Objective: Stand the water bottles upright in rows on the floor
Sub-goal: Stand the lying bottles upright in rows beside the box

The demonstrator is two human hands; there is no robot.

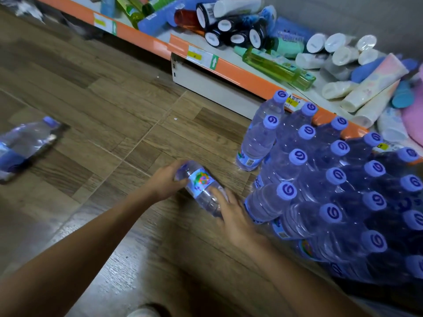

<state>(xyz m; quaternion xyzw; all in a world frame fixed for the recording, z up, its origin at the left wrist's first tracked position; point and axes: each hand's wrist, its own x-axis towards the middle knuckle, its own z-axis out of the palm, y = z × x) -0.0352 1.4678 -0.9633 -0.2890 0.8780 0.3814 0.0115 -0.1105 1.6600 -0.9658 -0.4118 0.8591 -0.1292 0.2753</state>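
Note:
A clear water bottle (201,186) with a blue label lies tilted just above the wooden floor, held at both ends. My left hand (166,183) grips its far end, and my right hand (233,216) wraps around its near end. To the right, several water bottles (332,191) with purple caps stand upright in rows against the shelf. At the far left, a shrink-wrapped pack with bottles (25,143) lies on its side on the floor.
A low shelf with an orange edge (231,67) runs across the back, loaded with tubes, jars and green bottles (277,67). Bare wooden floor (109,106) stretches between the pack and the rows. A shoe tip (146,311) shows at the bottom.

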